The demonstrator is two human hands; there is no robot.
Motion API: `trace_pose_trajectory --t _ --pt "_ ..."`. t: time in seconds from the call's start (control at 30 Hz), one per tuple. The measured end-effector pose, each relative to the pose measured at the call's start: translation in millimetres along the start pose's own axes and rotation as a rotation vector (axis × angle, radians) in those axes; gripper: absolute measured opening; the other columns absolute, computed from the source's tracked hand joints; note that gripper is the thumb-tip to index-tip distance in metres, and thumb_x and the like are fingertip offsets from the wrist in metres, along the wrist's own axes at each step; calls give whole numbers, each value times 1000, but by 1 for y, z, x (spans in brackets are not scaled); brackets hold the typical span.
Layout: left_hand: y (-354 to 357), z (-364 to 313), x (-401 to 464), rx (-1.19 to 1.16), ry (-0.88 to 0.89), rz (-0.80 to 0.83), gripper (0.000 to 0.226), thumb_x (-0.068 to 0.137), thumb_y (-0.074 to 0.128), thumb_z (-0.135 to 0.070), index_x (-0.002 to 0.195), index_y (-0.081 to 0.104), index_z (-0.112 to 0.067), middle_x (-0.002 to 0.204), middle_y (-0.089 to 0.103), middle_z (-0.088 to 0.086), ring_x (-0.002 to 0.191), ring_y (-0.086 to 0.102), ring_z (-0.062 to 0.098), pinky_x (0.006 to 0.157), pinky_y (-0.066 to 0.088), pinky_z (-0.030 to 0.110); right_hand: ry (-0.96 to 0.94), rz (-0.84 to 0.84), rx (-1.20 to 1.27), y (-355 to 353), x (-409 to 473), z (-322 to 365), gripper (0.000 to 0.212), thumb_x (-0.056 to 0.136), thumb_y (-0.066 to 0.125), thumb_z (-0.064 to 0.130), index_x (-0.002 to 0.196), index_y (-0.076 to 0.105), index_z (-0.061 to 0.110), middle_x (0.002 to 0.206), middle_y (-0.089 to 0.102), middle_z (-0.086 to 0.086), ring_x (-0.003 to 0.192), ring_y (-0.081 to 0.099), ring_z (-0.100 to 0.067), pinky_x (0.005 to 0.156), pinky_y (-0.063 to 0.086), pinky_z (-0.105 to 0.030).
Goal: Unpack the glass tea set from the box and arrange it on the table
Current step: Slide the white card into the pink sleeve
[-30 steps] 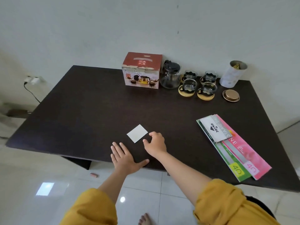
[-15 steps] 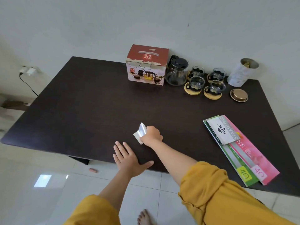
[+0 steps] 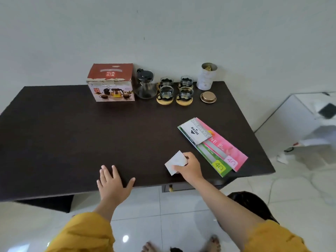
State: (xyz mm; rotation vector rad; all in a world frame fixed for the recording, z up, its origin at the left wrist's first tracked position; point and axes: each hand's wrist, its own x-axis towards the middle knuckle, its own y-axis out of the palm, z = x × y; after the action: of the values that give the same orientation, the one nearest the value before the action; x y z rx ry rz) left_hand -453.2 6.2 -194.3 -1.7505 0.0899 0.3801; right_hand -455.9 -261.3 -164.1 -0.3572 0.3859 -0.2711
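Observation:
The red tea set box [image 3: 111,82] stands closed at the back of the dark table [image 3: 72,135]. Right of it are the glass teapot [image 3: 146,84] with a black lid and several glass cups [image 3: 166,91] on round wooden coasters. My right hand [image 3: 190,167] holds a small white card [image 3: 175,161] lifted off the table near the front edge. My left hand [image 3: 113,180] lies flat on the front edge, fingers spread, holding nothing.
A white tin [image 3: 207,76] stands open at the back right with its gold lid [image 3: 208,97] lying in front. Flat pink and green packets [image 3: 214,145] lie right of my right hand. A white cabinet [image 3: 309,122] stands beyond the table's right side.
My right hand picked the white card up off the table and carried it to the right, towards the packets. My left hand stayed flat on the edge. My view shifted right.

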Motion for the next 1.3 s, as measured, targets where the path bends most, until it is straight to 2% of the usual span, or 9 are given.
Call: trace_pose_trajectory --t 0.07,0.2,0.43,0.57,0.73,0.87,1.0,1.13,1.3 --pt "9 -32 -9 -9 71 -10 96 83 36 -72 151 7 -10 157 -7 22 146 -5 35 117 10 50 23 -106 59 -33 -6 -17 34 75 74 8 103 56 18 94 58 6 88 61 -14 68 59 -32" --pt "27 -122 -29 -24 233 3 86 88 37 -64 150 14 -10 158 -5 20 146 -4 33 117 12 50 101 -321 160 -99 -23 -50 13 90 57 8 102 56 13 94 59 -1 70 61 -8 51 54 -20" --pt "52 -281 -61 4 592 -13 80 89 42 -58 148 18 -10 158 -1 16 146 -2 31 116 14 50 258 -634 255 -201 -61 -130 11 92 48 18 85 54 25 78 61 -5 68 63 -28 59 53 -36" --pt "69 -348 -73 48 736 6 78 91 39 -56 150 14 -11 159 0 13 146 -1 31 116 9 52 394 -725 254 -250 -76 -176 12 96 47 15 85 52 18 72 59 -4 60 57 -15 53 41 -22" --pt "97 -372 -70 188 819 -15 84 86 18 -64 150 17 -10 159 11 6 147 10 26 113 19 56 667 -678 274 -280 -78 -246 14 87 45 19 77 53 20 76 67 -3 74 69 -26 71 53 -37" --pt "105 -375 -66 219 820 -39 82 85 23 -61 149 22 -9 158 18 7 145 18 28 109 24 58 828 -585 236 -285 -72 -299 20 80 45 12 60 42 15 61 56 -3 75 71 -29 50 39 -29" --pt "110 -376 -65 239 815 -57 81 85 28 -59 147 26 -7 156 23 10 143 23 31 107 27 60 977 -601 316 -296 -65 -303 10 83 54 4 73 54 6 70 64 -11 65 63 -25 50 45 -29" --pt "112 -376 -65 250 804 -54 81 85 28 -59 147 26 -8 157 22 9 143 21 31 108 24 62 1050 -589 464 -302 -49 -317 17 86 59 19 89 59 3 88 69 -15 77 65 -29 55 49 -32" --pt "112 -377 -65 267 788 -44 81 86 24 -61 147 25 -8 157 21 9 144 20 31 109 23 62 1061 -498 504 -302 -38 -325 18 86 61 20 82 59 3 89 67 -16 76 66 -28 66 58 -34"
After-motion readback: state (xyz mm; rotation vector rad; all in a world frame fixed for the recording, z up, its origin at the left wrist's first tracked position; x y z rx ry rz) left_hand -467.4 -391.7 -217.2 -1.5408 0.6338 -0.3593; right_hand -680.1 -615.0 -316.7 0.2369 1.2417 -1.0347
